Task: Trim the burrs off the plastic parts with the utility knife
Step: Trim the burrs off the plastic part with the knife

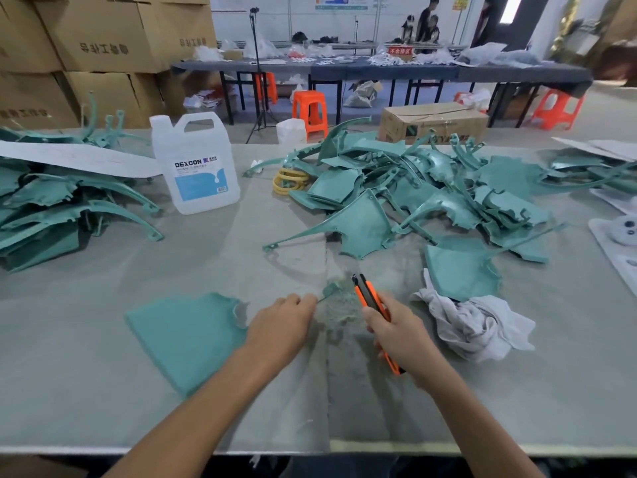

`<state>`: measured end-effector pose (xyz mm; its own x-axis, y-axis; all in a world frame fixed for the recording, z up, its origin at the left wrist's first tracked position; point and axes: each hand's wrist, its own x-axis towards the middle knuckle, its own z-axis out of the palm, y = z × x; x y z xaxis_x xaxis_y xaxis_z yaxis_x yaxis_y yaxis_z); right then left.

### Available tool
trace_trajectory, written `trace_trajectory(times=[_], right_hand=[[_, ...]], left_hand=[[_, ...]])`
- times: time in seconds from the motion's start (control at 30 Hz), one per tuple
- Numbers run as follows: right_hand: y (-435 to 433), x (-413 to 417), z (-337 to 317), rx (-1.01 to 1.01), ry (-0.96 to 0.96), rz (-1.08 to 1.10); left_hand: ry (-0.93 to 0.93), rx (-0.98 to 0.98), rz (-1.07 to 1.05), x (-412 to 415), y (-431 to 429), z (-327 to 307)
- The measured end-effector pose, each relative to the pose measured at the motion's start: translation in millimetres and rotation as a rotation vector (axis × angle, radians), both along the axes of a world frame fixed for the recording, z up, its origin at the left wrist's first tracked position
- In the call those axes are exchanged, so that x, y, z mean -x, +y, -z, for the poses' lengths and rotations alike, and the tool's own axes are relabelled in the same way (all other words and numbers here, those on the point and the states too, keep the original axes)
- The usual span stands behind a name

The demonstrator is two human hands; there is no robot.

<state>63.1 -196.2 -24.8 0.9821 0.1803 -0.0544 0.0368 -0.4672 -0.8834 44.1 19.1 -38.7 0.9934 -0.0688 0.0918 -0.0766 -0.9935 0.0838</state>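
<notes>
- Head view, the only one I get. Left grip [281, 326] has its fingers curled, pinching a narrow teal tip [329, 289] that pokes out past the fingertips.
- A flat teal panel [186, 336] lies on the desk [138, 419] and runs under that hand. I read tip and panel as one part, but the hand hides the join.
- My read on why: the desk carries the panel's weight, so the pinch only has to present the edge to the blade.
- Right grip [396, 334] is closed around the utility knife [370, 300], fist-style. The nose points away and slightly left, the tail sticks out below the palm.
- The knife nose is near the teal tip but apart from it. I can't tell whether the blade is out.
- A pile of shavings [341, 307] sits between the two hands, so this looks like the regular cutting spot.
- Both forearms reach in from the near edge, wrists low, hands close together.
- The heap of parts [413, 194] on the right looks like the supply, the stack of parts [51, 208] on the left like the done pile. That's a judgement only.
- The rag [475, 329] is just right of the knife hand, and the jug [196, 163] stands well back.
</notes>
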Motion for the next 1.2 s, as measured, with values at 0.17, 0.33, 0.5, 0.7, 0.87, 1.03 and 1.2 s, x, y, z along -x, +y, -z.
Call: trace_trajectory(times=[0.17,0.33,0.5,0.7,0.87,1.03,1.2], right_hand=[[-3,-4,0,0.065,-0.014,-0.084],[-4,-6,1,0.116,-0.014,-0.109],[-22,-19,-10,0.385,-0.074,-0.192],[-31,-27,-20,0.485,-0.132,-0.255],[-38,-32,-17,0.486,-0.14,-0.253],[-39,-37,-9,0.653,-0.185,-0.254],[-37,-40,-6,0.709,-0.272,-0.169]], left_hand=[[-0.03,-0.036,-0.003,-1,-6,1],[-0.056,-0.076,0.005,-2,-6,3],[-0.081,-0.164,0.048,-4,-7,3],[-0.088,-0.207,0.072,-6,-7,3],[-0.085,-0.231,0.08,-6,-6,2],[-0.07,-0.273,0.071,-6,-8,-1],[-0.06,-0.241,0.046,-2,-10,-4]])
